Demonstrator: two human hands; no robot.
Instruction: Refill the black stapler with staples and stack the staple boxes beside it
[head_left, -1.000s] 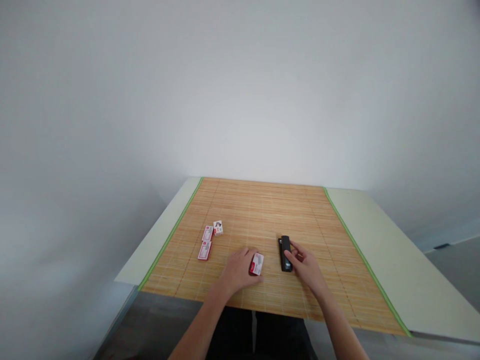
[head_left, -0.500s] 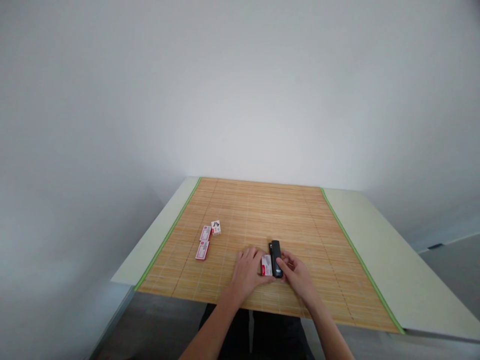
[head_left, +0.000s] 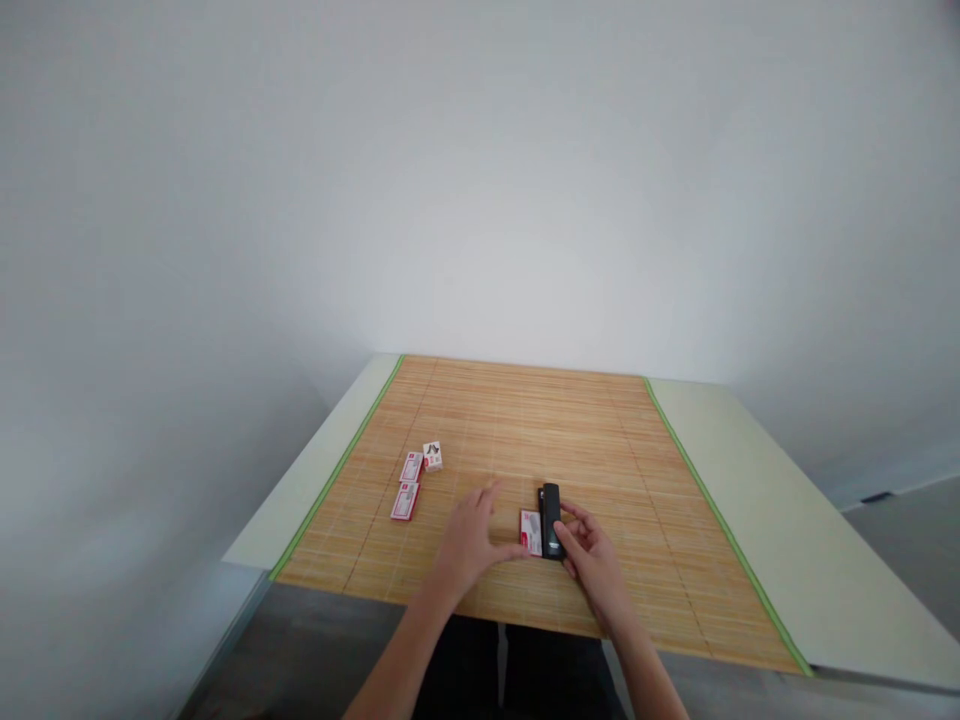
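Note:
A black stapler (head_left: 551,522) lies lengthwise on the bamboo mat near its front edge. Against its left side rests a small red-and-white box (head_left: 530,532). My right hand (head_left: 590,555) grips the stapler from the right, thumb on its top and fingers along its side, partly hidden. To the left of the box, my left hand (head_left: 471,535) hovers open with fingers apart and nothing held. Its thumb tip reaches close to the box's lower edge; whether it touches cannot be made out.
Farther left on the bamboo mat (head_left: 525,420) lie two red-and-white boxes, a nearer one (head_left: 405,501) and a farther one (head_left: 411,467). A white box (head_left: 433,456) with a dark picture sits beside them. The pale table (head_left: 780,480) shows past the mat's green edges, with a wall behind.
My left hand has come off the small box and moved left, its fingers spreading. The box and stapler have shifted slightly; my right hand stays on the stapler.

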